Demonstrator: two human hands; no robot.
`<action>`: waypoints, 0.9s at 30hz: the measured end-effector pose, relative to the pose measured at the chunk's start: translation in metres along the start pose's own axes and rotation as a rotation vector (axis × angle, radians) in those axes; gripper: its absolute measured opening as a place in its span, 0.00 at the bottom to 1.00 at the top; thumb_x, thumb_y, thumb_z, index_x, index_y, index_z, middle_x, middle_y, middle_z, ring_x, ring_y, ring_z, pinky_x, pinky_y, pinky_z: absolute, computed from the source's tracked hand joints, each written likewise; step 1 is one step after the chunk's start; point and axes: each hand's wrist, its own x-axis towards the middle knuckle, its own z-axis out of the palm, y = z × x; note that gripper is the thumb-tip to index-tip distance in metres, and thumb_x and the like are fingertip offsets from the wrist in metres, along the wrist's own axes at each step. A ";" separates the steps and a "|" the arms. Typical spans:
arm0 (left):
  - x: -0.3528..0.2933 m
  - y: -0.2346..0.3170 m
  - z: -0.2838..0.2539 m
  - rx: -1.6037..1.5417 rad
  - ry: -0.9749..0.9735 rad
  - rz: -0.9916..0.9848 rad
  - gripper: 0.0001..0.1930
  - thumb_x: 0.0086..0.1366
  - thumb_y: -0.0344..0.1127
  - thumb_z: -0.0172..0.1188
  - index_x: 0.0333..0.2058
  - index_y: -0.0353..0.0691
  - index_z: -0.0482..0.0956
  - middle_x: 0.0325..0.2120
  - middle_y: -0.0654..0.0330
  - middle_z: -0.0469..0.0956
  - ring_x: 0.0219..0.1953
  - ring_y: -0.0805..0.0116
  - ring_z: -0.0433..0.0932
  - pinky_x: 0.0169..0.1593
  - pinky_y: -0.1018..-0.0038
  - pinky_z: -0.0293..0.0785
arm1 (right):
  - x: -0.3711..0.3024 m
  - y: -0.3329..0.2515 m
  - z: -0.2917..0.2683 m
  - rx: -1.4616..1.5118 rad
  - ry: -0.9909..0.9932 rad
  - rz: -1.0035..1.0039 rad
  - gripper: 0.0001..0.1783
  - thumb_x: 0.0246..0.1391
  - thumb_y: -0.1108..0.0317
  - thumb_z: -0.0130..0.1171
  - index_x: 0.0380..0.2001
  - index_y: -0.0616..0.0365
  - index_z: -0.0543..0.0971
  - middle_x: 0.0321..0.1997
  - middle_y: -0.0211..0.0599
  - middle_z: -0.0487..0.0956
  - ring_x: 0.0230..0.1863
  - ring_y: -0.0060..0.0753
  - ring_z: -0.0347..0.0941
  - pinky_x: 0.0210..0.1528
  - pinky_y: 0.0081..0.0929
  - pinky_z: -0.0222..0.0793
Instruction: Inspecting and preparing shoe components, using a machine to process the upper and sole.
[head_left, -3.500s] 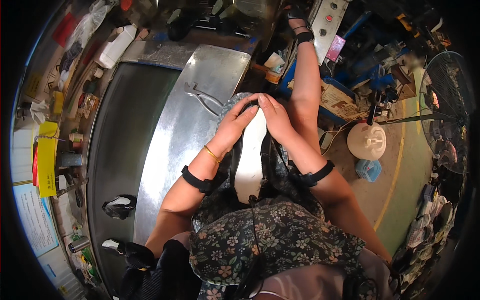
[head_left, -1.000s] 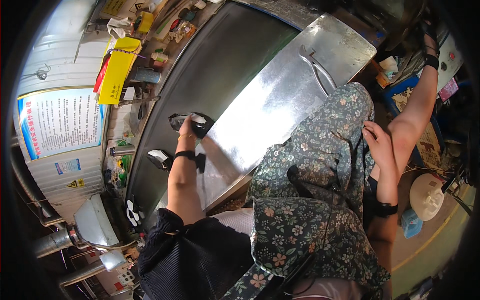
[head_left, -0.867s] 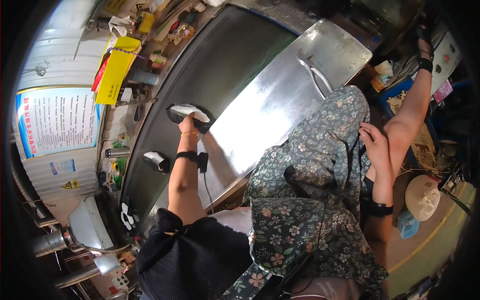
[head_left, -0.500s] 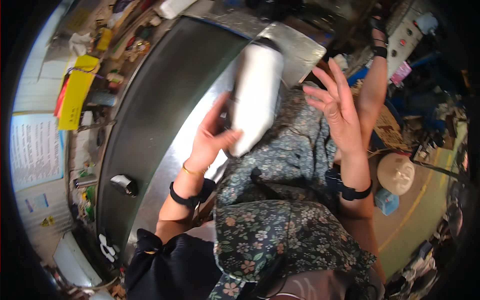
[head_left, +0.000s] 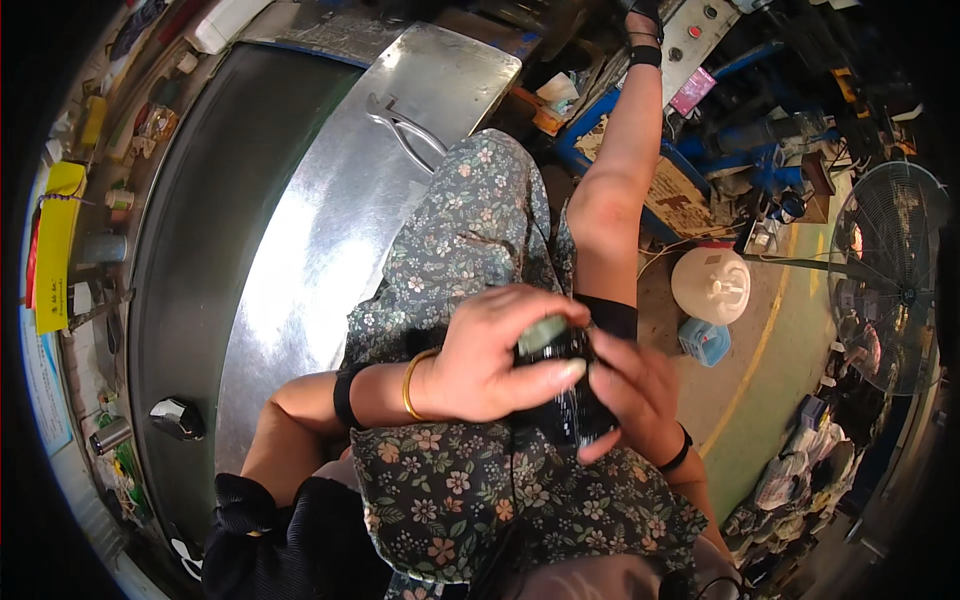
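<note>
A glossy black shoe [head_left: 572,412] with ribbed-looking lines is held over my floral apron, with a dull green block [head_left: 542,338] showing in its opening. My left hand [head_left: 485,355] wraps over the shoe from the left, thumb lying across its front. On the other side, my right hand [head_left: 637,390] is closed against it; its fingers are slightly blurred. The two hands hide much of the shoe. Plier-like metal handles [head_left: 410,138] lie on the shiny metal tabletop [head_left: 285,280]. A second black-and-white shoe [head_left: 177,418] rests on the dark conveyor belt [head_left: 195,240] at the left.
Beyond the belt runs a cluttered ledge with a yellow card [head_left: 60,250] and a metal cylinder [head_left: 110,435]. On the right-hand floor stand a white jug [head_left: 712,288], a blue container [head_left: 705,343] and a caged fan [head_left: 900,280]. A button panel [head_left: 697,38] is at the top.
The shoe, its white side showing before over the tabletop, has come down and nearer to my body and been turned. My right hand, open and apart before, is now closed on it too.
</note>
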 end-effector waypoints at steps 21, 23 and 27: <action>0.038 -0.091 -0.038 0.081 0.075 -0.445 0.23 0.63 0.35 0.62 0.54 0.37 0.68 0.44 0.59 0.75 0.46 0.71 0.74 0.52 0.73 0.71 | -0.035 0.073 0.133 0.699 0.147 0.995 0.15 0.63 0.63 0.55 0.42 0.66 0.77 0.31 0.35 0.79 0.34 0.19 0.71 0.39 0.24 0.70; 0.035 -0.092 -0.051 -0.253 0.082 -0.484 0.22 0.65 0.33 0.60 0.56 0.38 0.67 0.43 0.64 0.75 0.45 0.77 0.73 0.50 0.78 0.71 | -0.022 0.087 0.125 0.673 0.075 0.942 0.15 0.63 0.62 0.54 0.36 0.66 0.78 0.25 0.30 0.79 0.29 0.15 0.70 0.32 0.24 0.69; 0.015 -0.090 -0.049 -0.251 0.178 -0.473 0.24 0.63 0.31 0.64 0.56 0.40 0.66 0.44 0.64 0.75 0.46 0.76 0.72 0.51 0.78 0.70 | -0.014 0.097 0.125 1.506 0.130 1.179 0.36 0.66 0.39 0.39 0.43 0.65 0.78 0.43 0.36 0.80 0.44 0.19 0.72 0.47 0.24 0.68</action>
